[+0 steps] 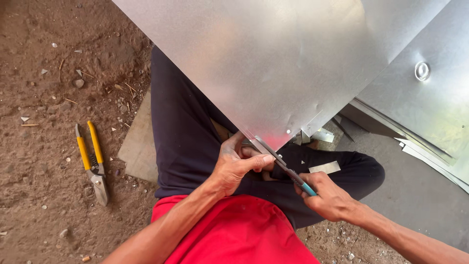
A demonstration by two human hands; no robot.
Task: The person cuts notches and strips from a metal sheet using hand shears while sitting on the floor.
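Bare dirt ground is seen beneath; a large shiny galvanised metal sheet is steadied at its corner by the closed left hand, while blue-handled snips are gripped by the right hand. Yellow-handled tin snips lie well left.

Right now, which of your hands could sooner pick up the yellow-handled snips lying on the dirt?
Left, probably. The left hand only steadies the shiny metal sheet, on the yellow-handled snips' side; the right hand grips the teal-handled cutter.
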